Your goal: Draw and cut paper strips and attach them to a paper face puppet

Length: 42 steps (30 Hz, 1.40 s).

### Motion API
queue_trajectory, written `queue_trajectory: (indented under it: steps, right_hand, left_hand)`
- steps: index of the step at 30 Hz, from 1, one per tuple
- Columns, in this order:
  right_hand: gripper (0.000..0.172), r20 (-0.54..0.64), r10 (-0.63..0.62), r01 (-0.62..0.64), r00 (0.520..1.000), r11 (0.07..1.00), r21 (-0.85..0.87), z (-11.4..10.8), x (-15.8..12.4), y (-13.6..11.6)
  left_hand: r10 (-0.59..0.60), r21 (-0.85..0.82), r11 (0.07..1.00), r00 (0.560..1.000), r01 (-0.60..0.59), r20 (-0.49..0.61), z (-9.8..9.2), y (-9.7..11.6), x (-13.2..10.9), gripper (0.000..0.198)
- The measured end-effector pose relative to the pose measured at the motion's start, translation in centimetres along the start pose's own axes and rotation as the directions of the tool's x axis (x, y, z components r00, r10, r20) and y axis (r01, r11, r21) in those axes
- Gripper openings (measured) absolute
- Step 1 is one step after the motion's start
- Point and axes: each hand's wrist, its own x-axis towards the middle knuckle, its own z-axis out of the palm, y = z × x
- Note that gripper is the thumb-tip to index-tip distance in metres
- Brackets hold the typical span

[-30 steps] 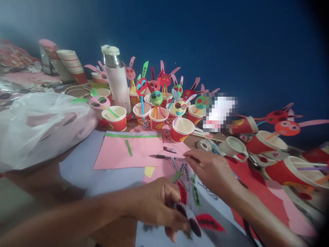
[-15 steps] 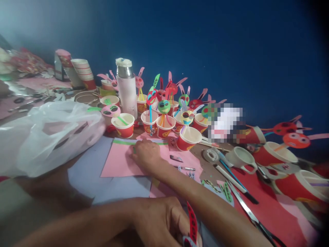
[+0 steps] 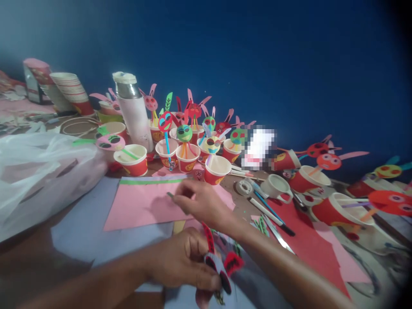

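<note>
My left hand point(image 3: 188, 259) is closed on a paper cut-out face point(image 3: 218, 268), pale grey with dark oval eyes and red ears marked in black. Slightly blurred, my right hand point(image 3: 201, 201) hovers above a pink paper sheet point(image 3: 138, 206), with a tiny green scrap point(image 3: 170, 195) pinched between thumb and finger. A green strip point(image 3: 151, 182) runs along the sheet's far edge. Pale blue paper point(image 3: 80, 219) lies beneath the pink sheet. Just beyond my right hand stands a red-and-white paper cup point(image 3: 217, 170).
Several cups with paper faces on straws fill the back, beside a white flask point(image 3: 133, 111). A plastic bag point(image 3: 48, 180) bulges at left. On the right lie scissors point(image 3: 280, 236), a black-capped marker point(image 3: 273, 217), a tape roll point(image 3: 244, 187) and a mug point(image 3: 276, 188).
My right hand has lifted off the pink sheet and drawn back with the green scrap. My left hand has risen into fuller view with the paper face. The view has turned right.
</note>
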Motion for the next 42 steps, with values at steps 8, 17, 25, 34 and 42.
queue_trajectory:
  steps: [8,17,25,34,42]
  right_hand:
    - [0.013,-0.117,0.445,-0.235,0.888,0.657,0.717,-3.6,-8.6,5.2]
    - [0.015,-0.069,0.467,-0.239,0.881,0.567,0.788,-3.4,-9.4,6.5]
    - [0.017,-0.026,0.481,-0.28,0.876,0.553,0.785,-3.1,-9.2,6.5]
    - [0.019,-0.021,0.498,-0.306,0.867,0.563,0.768,-3.3,-9.0,6.9]
    - [0.017,-0.143,0.508,-0.233,0.85,0.604,0.762,-5.0,-9.3,6.7]
  left_hand:
    - [0.037,-0.001,0.999,0.87,-0.043,-0.492,-0.8,-0.8,2.6,0.033]
    - [0.028,0.078,0.997,0.81,0.022,-0.586,-1.2,0.5,4.7,0.025]
    - [0.058,0.185,0.979,0.747,0.088,-0.662,-1.6,0.7,4.9,0.022]
    - [0.053,0.21,0.97,0.745,0.119,-0.665,-2.0,0.6,4.4,0.023]
    - [0.081,0.299,0.938,0.731,0.174,-0.678,-2.3,0.8,3.2,0.029]
